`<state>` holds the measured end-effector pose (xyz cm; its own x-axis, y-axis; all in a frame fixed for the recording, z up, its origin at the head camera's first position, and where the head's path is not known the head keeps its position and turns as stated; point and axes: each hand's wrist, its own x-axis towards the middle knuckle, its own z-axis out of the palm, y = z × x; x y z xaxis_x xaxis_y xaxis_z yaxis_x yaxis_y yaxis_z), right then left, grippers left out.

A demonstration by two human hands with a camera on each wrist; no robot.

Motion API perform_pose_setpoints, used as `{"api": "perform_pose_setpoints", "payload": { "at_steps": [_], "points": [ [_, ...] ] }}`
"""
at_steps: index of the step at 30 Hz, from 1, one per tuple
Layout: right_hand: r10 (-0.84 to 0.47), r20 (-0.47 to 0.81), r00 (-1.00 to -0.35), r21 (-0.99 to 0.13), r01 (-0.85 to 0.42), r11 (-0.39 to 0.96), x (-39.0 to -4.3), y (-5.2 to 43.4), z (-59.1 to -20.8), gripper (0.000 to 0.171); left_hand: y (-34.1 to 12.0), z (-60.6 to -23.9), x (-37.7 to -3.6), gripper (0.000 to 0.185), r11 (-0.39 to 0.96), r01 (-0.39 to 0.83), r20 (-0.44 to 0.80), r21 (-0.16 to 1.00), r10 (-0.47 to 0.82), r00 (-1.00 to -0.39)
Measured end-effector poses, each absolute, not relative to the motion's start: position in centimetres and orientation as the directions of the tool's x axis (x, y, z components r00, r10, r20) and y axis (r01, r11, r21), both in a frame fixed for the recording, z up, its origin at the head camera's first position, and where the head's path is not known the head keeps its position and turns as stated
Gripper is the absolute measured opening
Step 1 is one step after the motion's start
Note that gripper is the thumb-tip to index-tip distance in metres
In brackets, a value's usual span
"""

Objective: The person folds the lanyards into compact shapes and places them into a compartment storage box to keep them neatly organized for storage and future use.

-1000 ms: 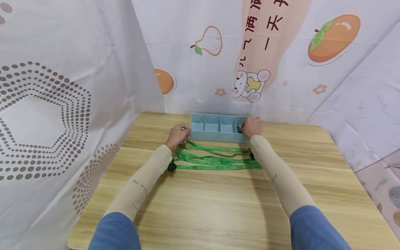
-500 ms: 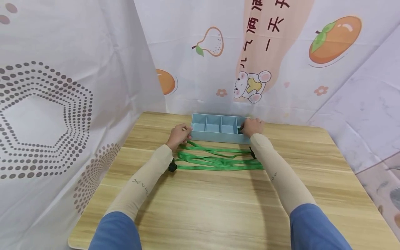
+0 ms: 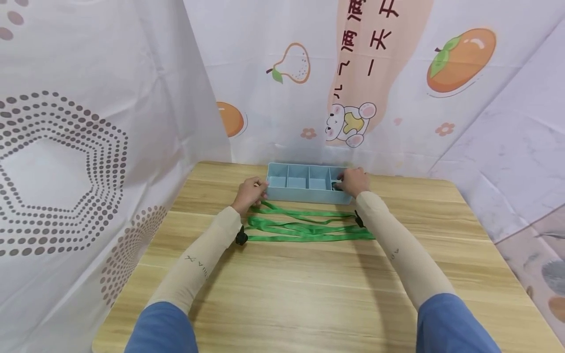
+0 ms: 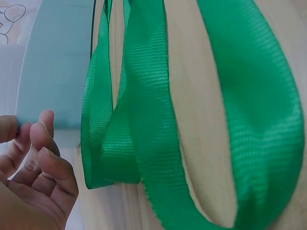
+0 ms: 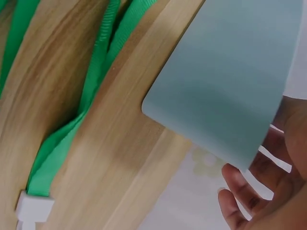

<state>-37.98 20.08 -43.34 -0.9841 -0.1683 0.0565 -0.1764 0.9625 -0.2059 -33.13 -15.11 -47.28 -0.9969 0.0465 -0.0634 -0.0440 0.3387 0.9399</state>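
A pale blue divided box (image 3: pixel 309 195) stands at the back of the table, its compartments in a row. My left hand (image 3: pixel 250 192) pinches the box's left end at the rim between thumb and index finger; the other fingers curl loosely in the left wrist view. My right hand (image 3: pixel 355 182) reaches over the right end, thumb and finger spread apart inside the rightmost compartment. Beside those fingertips lies a small dark thing (image 3: pixel 334 186), partly hidden. In the right wrist view, the lower fingers hang outside the box's end wall (image 5: pixel 225 91).
Long green ribbon (image 3: pixel 309 239) lies in loops across the table (image 3: pixel 291 294) in front of the box, passing near both wrists. A white clip (image 5: pixel 34 207) sits at one ribbon end in the right wrist view. Printed curtains (image 3: pixel 282 122) hang right behind the table.
My right thumb and finger have parted over the rightmost compartment, where they were close together on a dark green thing. The left hand, box and ribbon stay put; the head view shifts slightly.
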Motion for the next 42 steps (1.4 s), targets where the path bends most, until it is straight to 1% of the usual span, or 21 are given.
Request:
{"api": "perform_pose_setpoints", "payload": {
  "at_steps": [5,10,16,22,29,37,42],
  "points": [
    [-0.202,0.112,-0.973,-0.265,-0.225,0.938,-37.1,20.5,-42.7,0.026,-15.1,-47.1,-32.9,0.028,0.343,-0.044,-0.064,0.938,0.046,-0.997],
    [-0.236,0.181,-0.955,-0.362,-0.287,0.887,-35.9,21.1,-42.4,0.02,-15.1,-47.2,-32.9,0.028,0.33,-0.05,-0.067,0.943,0.041,-0.997],
    [-0.249,0.244,-0.937,-0.441,-0.335,0.833,-34.6,22.0,-42.7,0.021,-15.2,-47.2,-32.9,0.031,0.34,-0.051,-0.069,0.939,0.042,-0.997],
    [-0.263,0.281,-0.923,-0.443,-0.368,0.817,-33.2,22.5,-43.1,0.021,-15.2,-47.1,-32.6,0.033,0.341,-0.061,-0.079,0.938,0.039,-0.996],
    [-0.295,0.259,-0.92,-0.461,-0.386,0.799,-31.3,22.7,-43.4,0.02,-15.1,-47.0,-32.4,0.035,0.344,-0.043,-0.063,0.938,0.046,-0.997],
    [-0.323,0.298,-0.898,-0.459,-0.432,0.777,-28.8,23.1,-43.9,0.017,-15.2,-47.2,-32.3,0.037,0.352,-0.039,-0.062,0.935,0.054,-0.997],
    [-0.326,0.283,-0.902,-0.465,-0.426,0.776,-27.6,23.4,-44.2,0.018,-15.3,-47.1,-32.0,0.035,0.392,-0.002,-0.041,0.92,0.091,-0.995]
  ]
}}
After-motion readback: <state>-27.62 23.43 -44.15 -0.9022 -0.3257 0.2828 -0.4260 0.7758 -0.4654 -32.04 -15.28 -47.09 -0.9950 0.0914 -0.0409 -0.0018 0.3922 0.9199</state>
